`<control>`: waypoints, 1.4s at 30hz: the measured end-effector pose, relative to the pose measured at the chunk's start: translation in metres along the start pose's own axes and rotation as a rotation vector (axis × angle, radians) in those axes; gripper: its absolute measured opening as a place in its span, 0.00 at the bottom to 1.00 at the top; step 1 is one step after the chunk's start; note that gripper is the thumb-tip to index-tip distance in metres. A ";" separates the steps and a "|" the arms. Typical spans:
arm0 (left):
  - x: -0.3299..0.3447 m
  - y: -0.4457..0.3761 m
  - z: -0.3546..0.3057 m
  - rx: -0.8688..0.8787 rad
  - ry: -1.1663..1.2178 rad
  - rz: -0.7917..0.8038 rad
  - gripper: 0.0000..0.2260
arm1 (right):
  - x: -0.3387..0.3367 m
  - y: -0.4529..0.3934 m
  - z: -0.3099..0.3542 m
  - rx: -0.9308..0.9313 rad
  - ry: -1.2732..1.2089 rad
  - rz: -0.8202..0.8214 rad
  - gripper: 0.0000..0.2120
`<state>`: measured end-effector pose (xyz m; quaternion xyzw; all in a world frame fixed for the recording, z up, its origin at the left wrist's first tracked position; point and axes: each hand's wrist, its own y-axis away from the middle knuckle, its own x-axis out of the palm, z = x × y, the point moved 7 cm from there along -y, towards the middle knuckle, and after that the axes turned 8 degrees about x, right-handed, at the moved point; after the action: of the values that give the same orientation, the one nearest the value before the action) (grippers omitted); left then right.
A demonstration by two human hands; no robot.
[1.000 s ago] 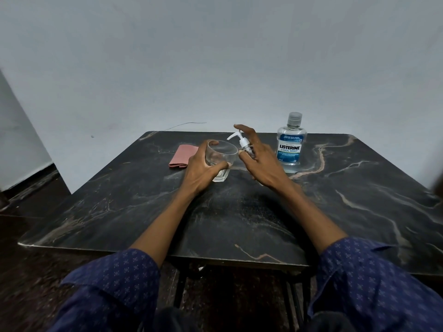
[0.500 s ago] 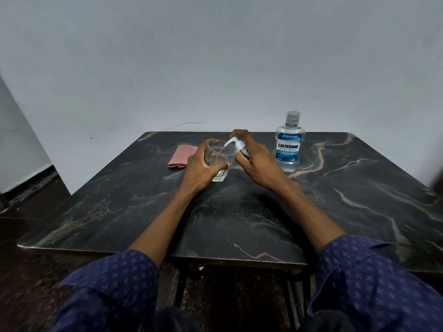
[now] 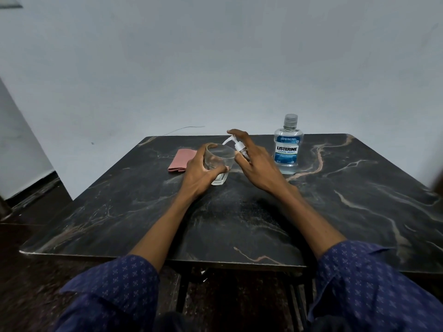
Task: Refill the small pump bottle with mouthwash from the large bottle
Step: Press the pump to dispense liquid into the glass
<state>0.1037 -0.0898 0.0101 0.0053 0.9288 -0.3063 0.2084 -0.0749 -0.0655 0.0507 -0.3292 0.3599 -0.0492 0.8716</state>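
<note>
Over table: left hand grips glass; right hand holds pump bottle, forefinger atop.

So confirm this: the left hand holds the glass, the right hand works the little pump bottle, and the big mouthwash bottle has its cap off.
One slip: the head view shows the big mouthwash bottle capped. The left hand does hold the glass, and the right hand works the pump bottle.

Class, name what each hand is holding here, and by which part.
Left hand grips the clear glass around its side wall. Right hand holds the small pump bottle by its body, index finger on the pump head.
</note>
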 end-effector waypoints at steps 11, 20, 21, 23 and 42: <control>0.000 0.000 -0.001 -0.003 -0.020 0.006 0.28 | 0.006 -0.002 -0.003 -0.013 0.058 0.016 0.15; -0.003 0.002 0.000 -0.035 0.034 0.002 0.28 | -0.001 0.000 -0.003 0.055 -0.045 0.009 0.21; -0.003 0.002 0.000 -0.044 0.048 0.004 0.29 | 0.000 0.001 -0.002 0.054 -0.035 0.020 0.22; -0.002 0.001 0.002 -0.064 0.073 0.014 0.32 | 0.000 0.003 -0.001 0.045 -0.013 0.034 0.22; 0.000 -0.001 0.003 -0.083 0.101 0.038 0.35 | 0.002 0.003 -0.008 0.075 0.097 -0.001 0.14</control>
<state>0.1048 -0.0917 0.0087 0.0295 0.9498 -0.2627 0.1673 -0.0787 -0.0679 0.0432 -0.2936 0.3995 -0.0792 0.8648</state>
